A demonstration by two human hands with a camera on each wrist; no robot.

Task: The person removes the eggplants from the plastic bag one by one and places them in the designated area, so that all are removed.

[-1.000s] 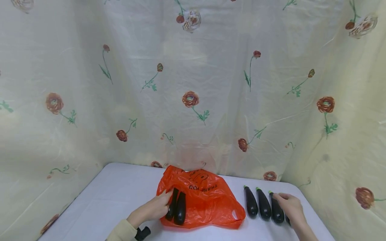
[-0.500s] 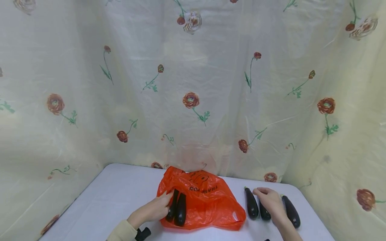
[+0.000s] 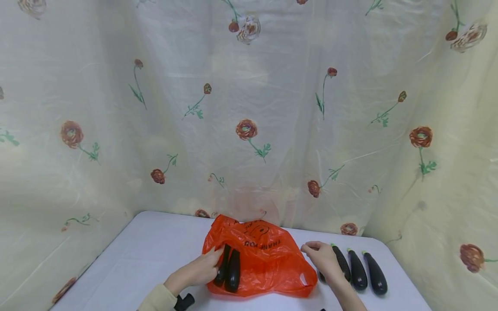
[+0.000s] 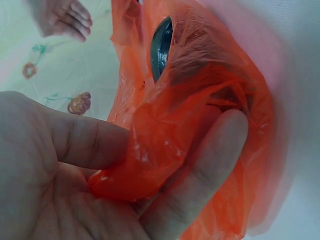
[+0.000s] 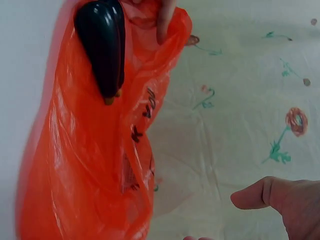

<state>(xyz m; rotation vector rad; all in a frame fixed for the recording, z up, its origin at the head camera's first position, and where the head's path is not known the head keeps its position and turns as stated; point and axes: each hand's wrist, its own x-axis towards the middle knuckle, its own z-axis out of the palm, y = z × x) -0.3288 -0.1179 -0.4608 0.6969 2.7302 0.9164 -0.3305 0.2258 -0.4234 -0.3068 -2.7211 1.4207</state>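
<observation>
A red plastic bag (image 3: 272,268) with black print lies on the table, its mouth toward me. Two dark eggplants (image 3: 233,272) rest side by side in that mouth, also seen as glossy eggplants (image 5: 102,42) in the right wrist view. My left hand (image 3: 201,268) holds the bag's left edge; the film is between its thumb and fingers in the left wrist view. My right hand (image 3: 323,261) is over the leftmost eggplant (image 3: 321,277) of a row, covering most of it. In the right wrist view, the right hand (image 5: 295,205) has nothing visible in its grasp.
Right of the right hand lie more eggplants (image 3: 357,270) with green stem ends, several in the row. A white-topped table (image 3: 155,242) carries everything. Flower-printed cloth (image 3: 272,99) stands behind and at both sides. A black object (image 3: 184,301) is beside the left sleeve.
My right hand has moved left along the eggplant row, from the right end to the leftmost one, uncovering those on the right. The left hand and the bag have stayed put.
</observation>
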